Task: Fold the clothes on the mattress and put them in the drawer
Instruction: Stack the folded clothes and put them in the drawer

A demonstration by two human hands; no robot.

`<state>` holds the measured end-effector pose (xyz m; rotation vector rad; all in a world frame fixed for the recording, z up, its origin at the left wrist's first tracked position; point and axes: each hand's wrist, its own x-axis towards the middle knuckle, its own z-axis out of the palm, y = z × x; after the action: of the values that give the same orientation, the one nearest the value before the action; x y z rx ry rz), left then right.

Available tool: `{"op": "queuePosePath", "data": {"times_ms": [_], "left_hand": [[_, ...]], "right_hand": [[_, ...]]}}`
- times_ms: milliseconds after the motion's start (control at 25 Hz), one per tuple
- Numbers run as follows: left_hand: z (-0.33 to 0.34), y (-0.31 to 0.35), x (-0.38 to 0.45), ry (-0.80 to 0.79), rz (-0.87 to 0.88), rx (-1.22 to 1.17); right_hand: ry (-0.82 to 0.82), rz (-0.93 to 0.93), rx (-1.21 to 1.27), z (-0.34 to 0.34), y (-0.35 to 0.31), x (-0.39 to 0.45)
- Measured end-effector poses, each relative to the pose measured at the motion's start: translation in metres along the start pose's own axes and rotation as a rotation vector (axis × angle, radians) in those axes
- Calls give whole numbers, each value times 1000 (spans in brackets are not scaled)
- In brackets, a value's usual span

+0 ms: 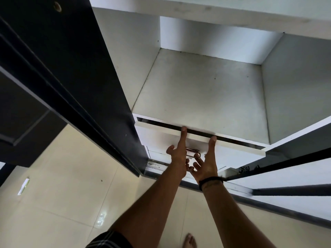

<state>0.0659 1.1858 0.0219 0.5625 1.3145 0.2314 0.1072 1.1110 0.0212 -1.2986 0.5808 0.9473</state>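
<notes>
Pressing the white drawer (223, 151) front, both hands' (179, 154) grip open, seemingly holding nothing, above tiled floor (62, 194).

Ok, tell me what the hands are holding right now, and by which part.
Nothing is gripped. Both hands, left and right, press straight fingers against the white drawer front, fingertips at its top edge; the metal handle is untouched.

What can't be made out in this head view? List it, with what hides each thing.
- Inside of the drawer: only a dark slit shows; its front panel and the shelf above hide any clothes.
- Handle: partly behind the left hand and right hand.
- Mattress: outside the frame.
- Dark objects right of the drawer: too small to identify.
</notes>
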Motion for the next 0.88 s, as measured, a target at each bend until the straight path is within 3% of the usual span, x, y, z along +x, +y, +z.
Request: {"op": "queuePosePath", "data": {"times_ms": [360,880], "left_hand": [[-61,-48,-59,13,-29,85],[-147,-116,-104,41,-156,255]], "right_hand": [[10,75,-116,-48,53,-63],[-32,206,-65,-117,129,-133]]}}
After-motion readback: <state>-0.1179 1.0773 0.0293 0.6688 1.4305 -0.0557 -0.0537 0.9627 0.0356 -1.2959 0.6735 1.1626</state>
